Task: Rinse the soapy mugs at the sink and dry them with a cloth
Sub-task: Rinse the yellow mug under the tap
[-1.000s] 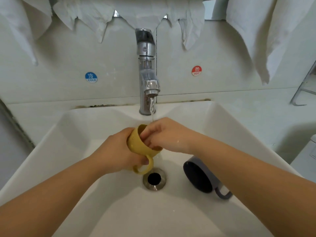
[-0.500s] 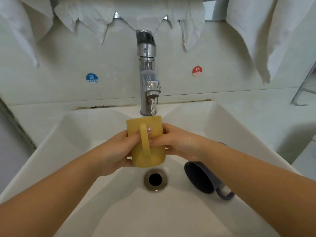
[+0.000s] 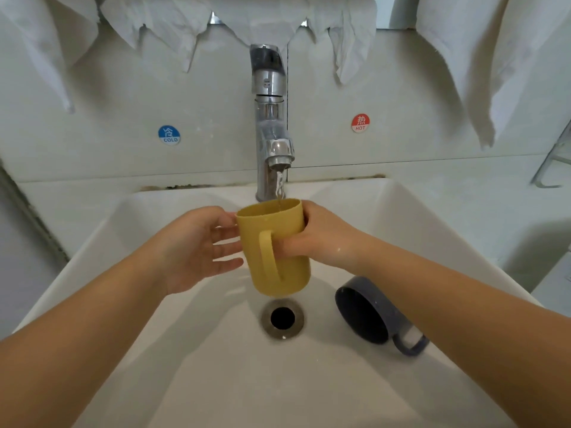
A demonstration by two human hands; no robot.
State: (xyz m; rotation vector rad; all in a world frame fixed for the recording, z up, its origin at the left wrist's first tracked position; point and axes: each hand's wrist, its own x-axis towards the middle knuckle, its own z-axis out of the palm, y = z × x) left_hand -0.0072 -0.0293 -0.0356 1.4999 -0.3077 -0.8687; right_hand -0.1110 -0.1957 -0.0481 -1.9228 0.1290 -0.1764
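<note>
Yellow plastic mug (image 3: pixel 278 242) now upright, mouth under tap stream (image 3: pixel 279 186); my right hand (image 3: pixel 321 239) grips it, left hand (image 3: pixel 197 245) eased off, fingers straight, touching side; inside rinse starting, grey mug (image 3: pixel 364 313) waits near right

We take this for a home washroom: a white sink (image 3: pixel 432 230) at the frame's centre, a chrome tap (image 3: pixel 269 118) between cold (image 3: pixel 169 135) and hot stickers (image 3: pixel 360 123), cloths (image 3: pixel 482 57) hanging along the top.
</note>
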